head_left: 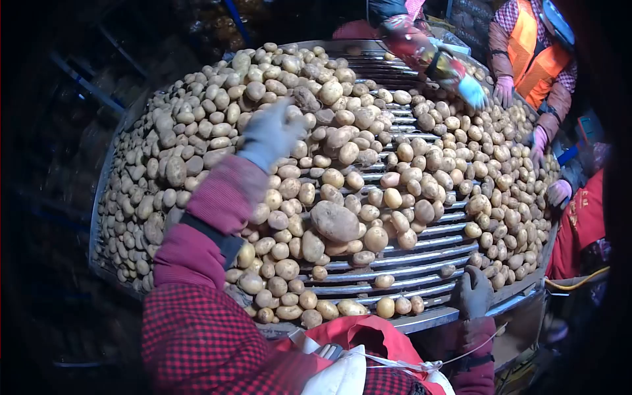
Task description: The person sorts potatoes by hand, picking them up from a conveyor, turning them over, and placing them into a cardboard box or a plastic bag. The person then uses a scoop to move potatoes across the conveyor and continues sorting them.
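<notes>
My left hand, in a pale grey glove, is stretched far forward over the heap of potatoes. Motion smears its fingers, so I cannot make out whether they hold anything. Just beyond them lies a dark, dirt-coloured lump. My right hand, gloved in grey, is at the near right edge of the roller table; its fingers look apart and no potato shows in them. One large potato stands out among smaller ones at the middle. Metal rollers show between the potatoes.
Across the table, a person's hand in a light blue glove reaches onto the potatoes. At the right are a person in an orange vest and another pink-gloved hand. A metal rim borders the near side.
</notes>
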The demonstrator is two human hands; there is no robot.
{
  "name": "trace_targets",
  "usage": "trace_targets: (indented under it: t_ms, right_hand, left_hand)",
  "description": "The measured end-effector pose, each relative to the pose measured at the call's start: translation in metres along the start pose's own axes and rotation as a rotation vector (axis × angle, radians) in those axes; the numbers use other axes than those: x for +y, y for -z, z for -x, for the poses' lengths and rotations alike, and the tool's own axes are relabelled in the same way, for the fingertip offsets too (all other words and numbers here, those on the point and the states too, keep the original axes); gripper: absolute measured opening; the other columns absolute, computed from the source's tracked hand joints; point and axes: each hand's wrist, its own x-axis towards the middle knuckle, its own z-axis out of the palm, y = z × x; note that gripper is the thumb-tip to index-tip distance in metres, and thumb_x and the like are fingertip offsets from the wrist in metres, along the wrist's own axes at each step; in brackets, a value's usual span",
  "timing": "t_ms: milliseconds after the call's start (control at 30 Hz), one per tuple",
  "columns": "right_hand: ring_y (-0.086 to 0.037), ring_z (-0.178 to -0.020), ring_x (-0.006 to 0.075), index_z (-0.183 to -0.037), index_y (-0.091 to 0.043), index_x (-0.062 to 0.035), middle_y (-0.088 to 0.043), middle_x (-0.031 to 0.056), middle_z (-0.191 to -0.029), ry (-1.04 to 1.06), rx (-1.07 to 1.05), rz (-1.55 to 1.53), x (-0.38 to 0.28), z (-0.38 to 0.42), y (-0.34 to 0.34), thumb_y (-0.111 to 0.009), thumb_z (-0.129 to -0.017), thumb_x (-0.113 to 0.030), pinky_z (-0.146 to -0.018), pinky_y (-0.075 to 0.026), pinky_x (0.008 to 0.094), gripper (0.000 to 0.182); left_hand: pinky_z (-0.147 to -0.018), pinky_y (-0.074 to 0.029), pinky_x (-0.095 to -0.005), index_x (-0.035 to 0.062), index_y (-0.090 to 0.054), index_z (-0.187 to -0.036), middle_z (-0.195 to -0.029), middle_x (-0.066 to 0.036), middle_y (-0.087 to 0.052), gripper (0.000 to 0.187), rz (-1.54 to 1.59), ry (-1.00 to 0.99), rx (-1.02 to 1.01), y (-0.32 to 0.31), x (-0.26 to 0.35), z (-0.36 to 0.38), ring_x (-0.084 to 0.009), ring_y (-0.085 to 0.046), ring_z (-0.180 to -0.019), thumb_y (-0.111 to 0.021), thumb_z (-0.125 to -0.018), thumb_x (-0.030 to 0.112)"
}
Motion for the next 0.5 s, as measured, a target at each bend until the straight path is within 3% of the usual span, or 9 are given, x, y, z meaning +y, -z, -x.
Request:
trace_targets:
  t_ms: [33,100,200,233,333,500]
  right_hand:
    - [-0.067,-0.101,0.033,-0.116,-0.071,-0.013,-0.071,0.0127,-0.111,-0.008,-0.013,0.026,-0.004,0.001,0.003,-0.065,-0.093,-0.027,-0.088,-0.052,0.044,0.027]
    - [-0.067,-0.102,0.0327,-0.116,-0.071,-0.013,-0.071,0.0124,-0.111,-0.027,-0.023,0.052,-0.008,0.0,0.006,-0.065,-0.093,-0.027,-0.089,-0.051,0.0436,0.027]
    - [-0.067,-0.102,0.0326,-0.116,-0.07,-0.011,-0.07,0.0127,-0.11,-0.032,-0.019,0.01,-0.005,0.0,0.002,-0.065,-0.093,-0.023,-0.088,-0.051,0.0426,0.026]
    - [-0.067,-0.102,0.0326,-0.116,-0.07,-0.011,-0.07,0.0127,-0.11,-0.045,-0.036,0.018,-0.005,0.0,0.002,-0.065,-0.093,-0.023,-0.088,-0.051,0.0426,0.026]
    - [-0.067,-0.102,0.032,-0.116,-0.07,-0.0092,-0.07,0.013,-0.109,0.003,-0.035,0.021,-0.007,-0.003,0.005,-0.065,-0.093,-0.02,-0.088,-0.052,0.0414,0.025]
    - [-0.07,-0.1,0.0304,-0.114,-0.071,-0.0075,-0.072,0.013,-0.108,-0.024,0.0,-0.043,-0.008,-0.003,0.003,-0.065,-0.093,-0.018,-0.089,-0.053,0.0391,0.024]
  left_hand:
    - [-0.105,-0.046,-0.0434,0.0048,-0.057,-0.137,-0.133,-0.023,-0.062,0.068,-0.129,0.078,0.057,0.003,-0.039,-0.02,-0.0364,-0.06,-0.121,-0.062,-0.091,0.055]
    - [-0.109,-0.042,-0.0466,0.0066,-0.052,-0.142,-0.142,-0.024,-0.056,0.073,-0.342,0.254,-0.145,0.025,-0.068,-0.04,-0.038,-0.054,-0.13,-0.056,-0.092,0.06]
    - [-0.112,-0.039,-0.05,0.01,-0.045,-0.148,-0.137,-0.025,-0.059,0.083,-0.578,0.195,-0.228,0.0,-0.056,-0.057,-0.0408,-0.053,-0.132,-0.056,-0.088,0.067]
    - [-0.11,-0.041,-0.05,0.0106,-0.044,-0.148,-0.135,-0.027,-0.059,0.084,-0.623,0.271,-0.227,-0.006,-0.049,-0.067,-0.0409,-0.054,-0.13,-0.056,-0.088,0.069]
    - [-0.11,-0.041,-0.05,0.0147,-0.036,-0.155,-0.139,-0.023,-0.059,0.098,-0.513,0.252,-0.277,-0.009,-0.06,-0.099,-0.0388,-0.055,-0.131,-0.055,-0.083,0.079]
    - [-0.109,-0.042,-0.049,0.0174,-0.039,-0.154,-0.136,-0.022,-0.061,0.089,-0.487,0.216,-0.243,-0.021,-0.05,-0.108,-0.0389,-0.058,-0.127,-0.053,-0.087,0.075]
